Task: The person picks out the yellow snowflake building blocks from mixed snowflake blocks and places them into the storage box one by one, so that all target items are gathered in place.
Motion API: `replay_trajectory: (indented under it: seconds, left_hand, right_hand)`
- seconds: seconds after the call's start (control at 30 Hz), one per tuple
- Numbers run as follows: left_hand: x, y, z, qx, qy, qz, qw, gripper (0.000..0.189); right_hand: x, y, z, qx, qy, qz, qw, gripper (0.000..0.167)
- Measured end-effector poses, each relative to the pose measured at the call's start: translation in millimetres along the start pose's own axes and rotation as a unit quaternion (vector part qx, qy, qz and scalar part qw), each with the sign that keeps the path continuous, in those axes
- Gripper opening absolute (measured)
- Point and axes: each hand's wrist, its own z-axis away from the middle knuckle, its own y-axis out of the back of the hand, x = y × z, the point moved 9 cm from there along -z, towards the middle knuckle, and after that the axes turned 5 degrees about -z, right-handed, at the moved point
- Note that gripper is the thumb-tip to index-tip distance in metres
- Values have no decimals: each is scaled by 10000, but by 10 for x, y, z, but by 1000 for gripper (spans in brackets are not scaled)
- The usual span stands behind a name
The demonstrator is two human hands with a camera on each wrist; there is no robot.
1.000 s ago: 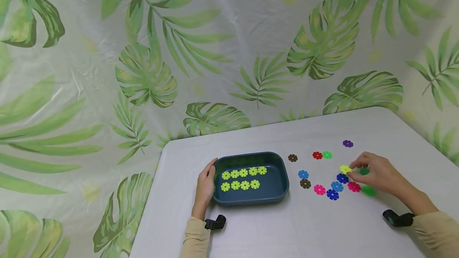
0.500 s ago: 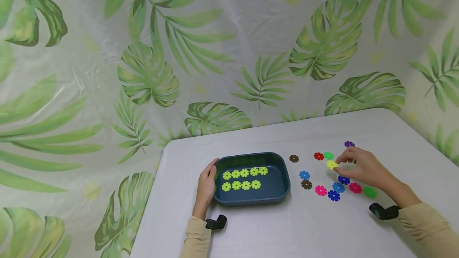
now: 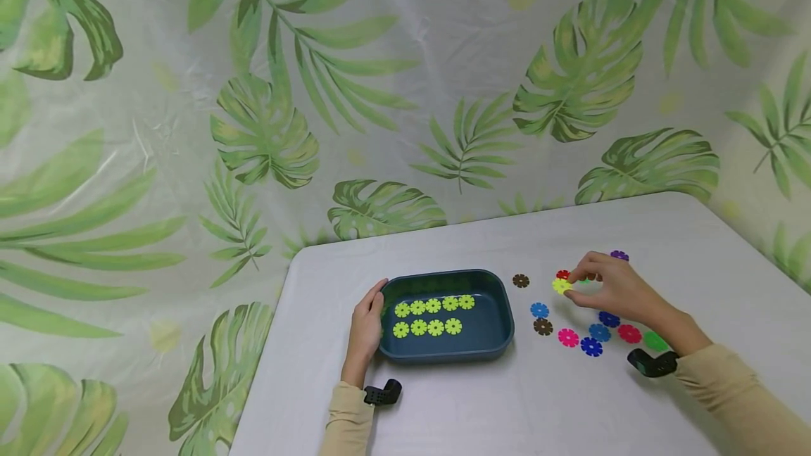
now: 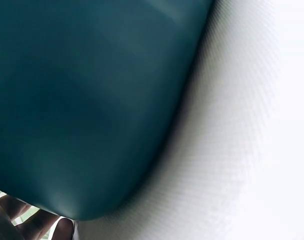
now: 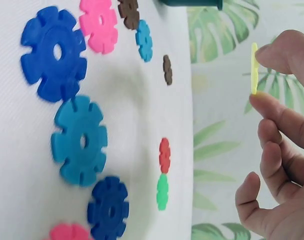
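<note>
My right hand (image 3: 611, 287) pinches a yellow-green notched disc (image 3: 561, 286), a snowflake-shaped linking piece, between thumb and index finger. It is up off the table, seen edge-on in the right wrist view, the other fingers loosely bent. In the head view it overlaps a red disc (image 3: 562, 274). My left hand (image 3: 363, 329) grips the left end of a dark blue rectangular tray (image 3: 443, 356). In the left wrist view the tray wall (image 4: 92, 110) fills much of the frame, with fingertips at its lower corner. Inside the tray, yellow-green discs (image 3: 419, 327) lie in two rows.
Loose discs lie on the white table right of the tray: brown (image 3: 521, 281), light blue (image 3: 539, 310), pink (image 3: 568, 337), dark blue (image 3: 592, 347), green (image 3: 655, 340) and purple (image 3: 619, 255). Behind the table hangs a leaf-print curtain (image 3: 380, 125).
My right hand has carried the yellow-green disc leftward, from the right-hand cluster to near the red disc. My left hand and the tray stay where they were.
</note>
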Motion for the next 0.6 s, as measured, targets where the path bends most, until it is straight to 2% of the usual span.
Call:
replay_trajectory:
  seconds: [0.27,0.6]
  left_hand:
    - [4,-1,6,6,-42,4,10000,40]
    - [12,-1,8,18,-49,-19,10000,42]
  right_hand:
    - [-108,-117,-117,-63,156,-105,9998,20]
    - [-256,-223,-191,-65,715,-344,9968,22]
